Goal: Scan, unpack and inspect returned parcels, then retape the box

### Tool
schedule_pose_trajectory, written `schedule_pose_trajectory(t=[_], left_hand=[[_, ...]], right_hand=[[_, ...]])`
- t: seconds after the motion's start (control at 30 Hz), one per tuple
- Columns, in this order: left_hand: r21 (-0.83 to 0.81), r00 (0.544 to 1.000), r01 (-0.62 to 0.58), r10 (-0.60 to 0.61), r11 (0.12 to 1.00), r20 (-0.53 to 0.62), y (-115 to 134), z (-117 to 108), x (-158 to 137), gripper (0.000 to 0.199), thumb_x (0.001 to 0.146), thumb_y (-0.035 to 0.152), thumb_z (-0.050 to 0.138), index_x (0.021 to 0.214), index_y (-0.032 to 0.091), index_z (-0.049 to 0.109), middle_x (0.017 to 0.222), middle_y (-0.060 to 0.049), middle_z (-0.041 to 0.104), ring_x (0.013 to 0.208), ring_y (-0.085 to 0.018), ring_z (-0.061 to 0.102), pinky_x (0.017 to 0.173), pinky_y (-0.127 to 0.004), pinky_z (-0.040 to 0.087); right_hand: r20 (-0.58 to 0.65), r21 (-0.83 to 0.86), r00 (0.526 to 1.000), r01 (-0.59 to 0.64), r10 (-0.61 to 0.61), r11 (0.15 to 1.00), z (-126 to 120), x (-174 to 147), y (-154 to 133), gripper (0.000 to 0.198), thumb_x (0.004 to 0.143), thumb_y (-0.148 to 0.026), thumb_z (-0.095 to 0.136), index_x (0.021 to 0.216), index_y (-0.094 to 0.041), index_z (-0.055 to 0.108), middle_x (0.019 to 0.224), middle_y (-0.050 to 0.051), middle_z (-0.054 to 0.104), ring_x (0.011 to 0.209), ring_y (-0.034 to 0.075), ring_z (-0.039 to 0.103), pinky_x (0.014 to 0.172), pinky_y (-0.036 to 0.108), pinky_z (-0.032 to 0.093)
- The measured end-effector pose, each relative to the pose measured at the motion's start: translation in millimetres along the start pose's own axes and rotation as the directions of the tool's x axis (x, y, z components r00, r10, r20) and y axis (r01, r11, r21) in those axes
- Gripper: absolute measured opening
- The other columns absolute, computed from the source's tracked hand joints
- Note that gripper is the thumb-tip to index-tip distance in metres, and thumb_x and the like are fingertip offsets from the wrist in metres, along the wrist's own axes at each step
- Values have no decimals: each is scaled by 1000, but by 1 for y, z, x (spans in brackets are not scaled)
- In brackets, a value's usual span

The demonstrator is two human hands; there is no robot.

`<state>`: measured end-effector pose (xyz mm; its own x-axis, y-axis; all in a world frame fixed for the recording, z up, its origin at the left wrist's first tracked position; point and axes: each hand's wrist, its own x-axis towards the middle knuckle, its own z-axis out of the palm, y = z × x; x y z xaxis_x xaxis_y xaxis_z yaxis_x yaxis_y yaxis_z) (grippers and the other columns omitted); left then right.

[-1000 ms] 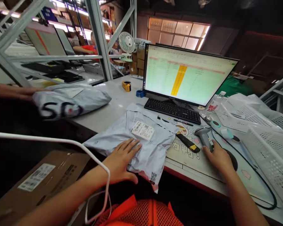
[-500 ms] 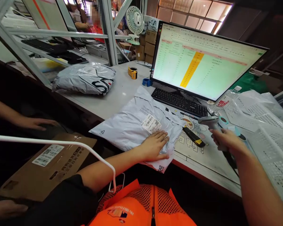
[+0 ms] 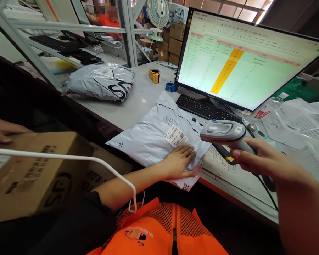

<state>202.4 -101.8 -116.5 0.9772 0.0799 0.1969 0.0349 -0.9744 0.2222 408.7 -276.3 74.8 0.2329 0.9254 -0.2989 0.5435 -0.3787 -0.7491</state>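
My left hand [image 3: 180, 162] lies flat, fingers stretched out, on a white plastic mailer bag [image 3: 146, 141]. Just above its fingertips is the bag's shipping label [image 3: 175, 136], with a barcode and a square code. In my right hand [image 3: 263, 157] is a grey barcode scanner [image 3: 224, 131], gripped by its handle. The scanner's head is raised over the right end of the bag, pointing left. Beneath it, a black and yellow box cutter [image 3: 224, 154] is partly covered.
Behind the bag are a keyboard [image 3: 206, 107] and a monitor [image 3: 244, 60] with a spreadsheet. A second grey parcel [image 3: 101, 82], yellow tape [image 3: 154, 75] and blue tape [image 3: 171, 87] are further left. Another person's hand [image 3: 5, 129] touches a cardboard box [image 3: 29, 173]. White baskets [image 3: 305, 122] stand right.
My right hand has brought the scanner up and left, nearer the bag. My left hand stays on the bag. At left, the other person's cardboard box has risen.
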Motion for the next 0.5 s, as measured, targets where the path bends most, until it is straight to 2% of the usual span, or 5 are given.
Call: schedule_pose_trajectory(t=[0.23, 0.4, 0.5], left_hand=[[-24, 1000, 9, -9, 1000, 3, 1, 1, 1, 90, 99, 66, 70, 162, 4, 51, 171, -22, 40, 162, -36, 36, 137, -47, 21], [-57, 1000, 10, -11, 998, -16, 0, 1, 1, 90, 98, 63, 72, 161, 3, 51, 168, -21, 46, 160, -36, 39, 136, -47, 24], [-60, 999, 5, -7, 998, -38, 2, 0, -1, 89, 97, 63, 72, 160, 4, 52, 168, -22, 46, 159, -36, 41, 136, -47, 25]], right_hand=[[50, -6, 997, 66, -66, 998, 8, 1, -14, 44, 93, -64, 76, 87, -23, 61, 65, -2, 52, 53, 11, 43, 42, 23, 29], [116, -60, 986, 131, -123, 990, 14, 8, -27, 44, 94, -64, 73, 106, -22, 69, 66, -2, 54, 53, 12, 46, 43, 24, 35], [80, -92, 989, 132, -125, 987, 15, 15, -16, 49, 96, -67, 69, 115, -21, 70, 69, -1, 59, 54, 14, 52, 47, 25, 42]])
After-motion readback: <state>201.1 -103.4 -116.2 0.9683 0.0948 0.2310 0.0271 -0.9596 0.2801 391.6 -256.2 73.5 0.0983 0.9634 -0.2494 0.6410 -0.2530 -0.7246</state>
